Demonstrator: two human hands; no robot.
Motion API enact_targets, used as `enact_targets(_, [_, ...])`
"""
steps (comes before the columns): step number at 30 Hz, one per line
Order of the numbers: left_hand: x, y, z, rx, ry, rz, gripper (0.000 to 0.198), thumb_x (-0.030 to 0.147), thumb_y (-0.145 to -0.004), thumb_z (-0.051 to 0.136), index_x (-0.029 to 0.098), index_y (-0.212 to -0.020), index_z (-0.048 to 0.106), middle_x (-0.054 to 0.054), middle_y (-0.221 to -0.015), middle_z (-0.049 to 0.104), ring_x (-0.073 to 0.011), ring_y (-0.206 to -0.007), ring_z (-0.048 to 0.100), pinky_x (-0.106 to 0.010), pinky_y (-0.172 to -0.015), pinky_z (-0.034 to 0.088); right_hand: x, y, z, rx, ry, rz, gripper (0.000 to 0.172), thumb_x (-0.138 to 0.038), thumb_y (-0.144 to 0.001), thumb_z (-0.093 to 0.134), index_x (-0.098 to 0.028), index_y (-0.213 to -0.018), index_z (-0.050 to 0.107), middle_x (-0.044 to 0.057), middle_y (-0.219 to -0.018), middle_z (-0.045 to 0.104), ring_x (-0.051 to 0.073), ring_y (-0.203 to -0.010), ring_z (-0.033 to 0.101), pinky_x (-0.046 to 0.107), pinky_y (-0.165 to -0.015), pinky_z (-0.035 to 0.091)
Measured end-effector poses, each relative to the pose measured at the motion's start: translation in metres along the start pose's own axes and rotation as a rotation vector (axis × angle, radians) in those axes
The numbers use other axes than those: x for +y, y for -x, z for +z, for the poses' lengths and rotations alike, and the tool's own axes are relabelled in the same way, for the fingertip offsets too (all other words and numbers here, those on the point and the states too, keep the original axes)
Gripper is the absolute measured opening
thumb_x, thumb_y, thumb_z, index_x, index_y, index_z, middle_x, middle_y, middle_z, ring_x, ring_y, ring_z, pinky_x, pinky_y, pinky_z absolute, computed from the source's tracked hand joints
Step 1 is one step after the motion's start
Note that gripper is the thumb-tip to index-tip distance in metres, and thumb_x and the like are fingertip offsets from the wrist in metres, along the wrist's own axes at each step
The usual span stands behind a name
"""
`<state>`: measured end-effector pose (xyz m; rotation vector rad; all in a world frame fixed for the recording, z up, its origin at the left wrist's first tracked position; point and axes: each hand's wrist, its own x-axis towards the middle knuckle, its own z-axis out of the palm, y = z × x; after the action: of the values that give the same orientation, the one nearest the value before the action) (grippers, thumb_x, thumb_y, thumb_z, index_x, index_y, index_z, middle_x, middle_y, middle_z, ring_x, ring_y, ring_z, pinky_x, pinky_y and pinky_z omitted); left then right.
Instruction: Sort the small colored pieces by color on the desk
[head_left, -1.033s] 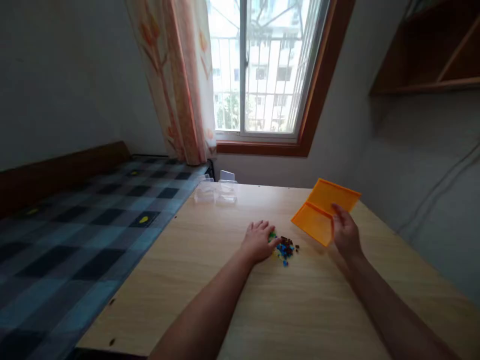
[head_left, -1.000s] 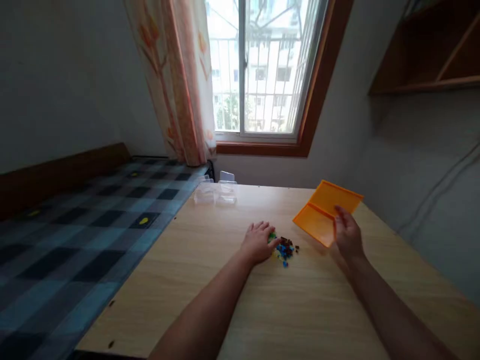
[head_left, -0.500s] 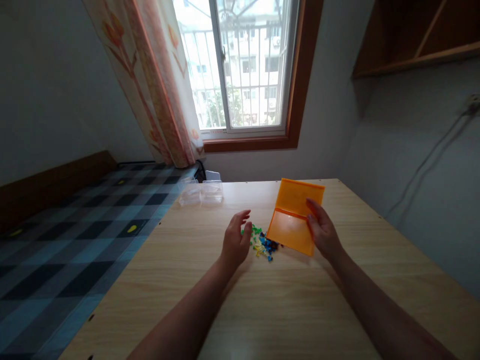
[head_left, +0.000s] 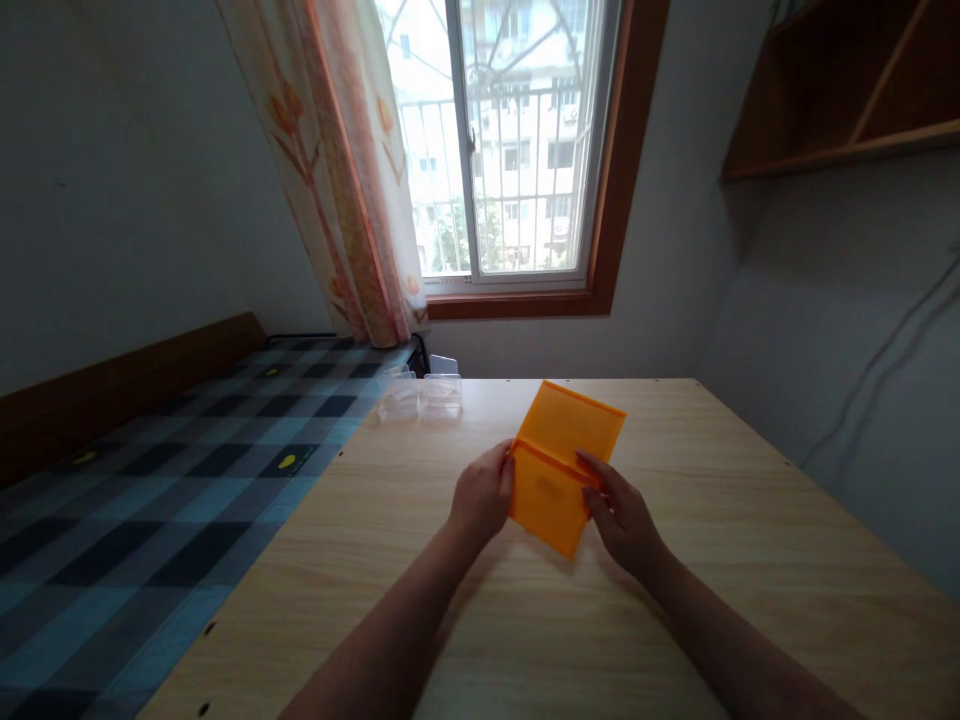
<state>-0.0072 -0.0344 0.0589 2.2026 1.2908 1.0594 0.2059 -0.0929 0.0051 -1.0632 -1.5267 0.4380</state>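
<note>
Left hand curled on left edge, right hand with fingers bent, pinching right edge near its middle: both on one orange case, opened out, over mid worktop. One checked bed, left. Two clear boxes, worktop's far left. Farther: one curtain, one window.

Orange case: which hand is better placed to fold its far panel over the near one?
Probably the right hand: one finger lies over the far panel, beside the fold. The left hand grips the left edge of the near panel, so it could steady the orange case.
</note>
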Motion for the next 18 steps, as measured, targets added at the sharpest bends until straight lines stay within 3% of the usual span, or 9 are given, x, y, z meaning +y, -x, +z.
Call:
enact_targets(3, [-0.017,-0.014,-0.024,0.092,-0.027,-0.062,0.034,0.024,-0.096,0.04,0.021,-0.116,0.068,-0.007,-0.108,0.074,-0.0214,-0.095,0.068,-0.028,-0.08,0.049,0.001,0.001,-0.002,-0.036,0.013,-0.083,0.046,-0.034,-0.097,0.055,-0.027,-0.142,0.048,0.012,-0.126,0.063,0.02,-0.091,0.07,0.027,-0.06,0.06])
enact_targets(10, [-0.097,-0.029,-0.104,0.382,-0.29,-0.317,0.039,0.027,-0.094,0.039,0.016,-0.116,0.069,-0.012,-0.11,0.074,-0.0252,-0.099,0.067,-0.029,-0.081,0.049,0.014,-0.01,-0.021,0.11,0.163,-0.111,0.036,-0.03,-0.096,0.054,-0.024,-0.131,0.057,0.008,-0.106,0.067,0.016,-0.081,0.068,0.024,-0.057,0.056])
enact_targets(14, [-0.149,-0.015,-0.137,0.38,-0.369,-0.405,0.044,0.03,-0.093,0.039,0.014,-0.122,0.068,-0.014,-0.117,0.072,-0.028,-0.106,0.066,-0.033,-0.087,0.051,0.024,-0.016,-0.025,0.119,0.192,-0.033,0.031,-0.031,-0.096,0.049,-0.021,-0.121,0.065,0.008,-0.098,0.068,0.017,-0.077,0.066,0.025,-0.053,0.054])
enact_targets(18, [-0.187,-0.006,-0.154,0.288,-0.491,-0.492,0.046,0.028,-0.091,0.038,0.013,-0.122,0.069,-0.012,-0.121,0.071,-0.0272,-0.108,0.066,-0.032,-0.09,0.052,0.03,-0.017,-0.024,0.1,0.181,0.025,0.028,-0.029,-0.094,0.05,-0.02,-0.109,0.071,0.008,-0.092,0.07,0.02,-0.079,0.066,0.029,-0.059,0.055])
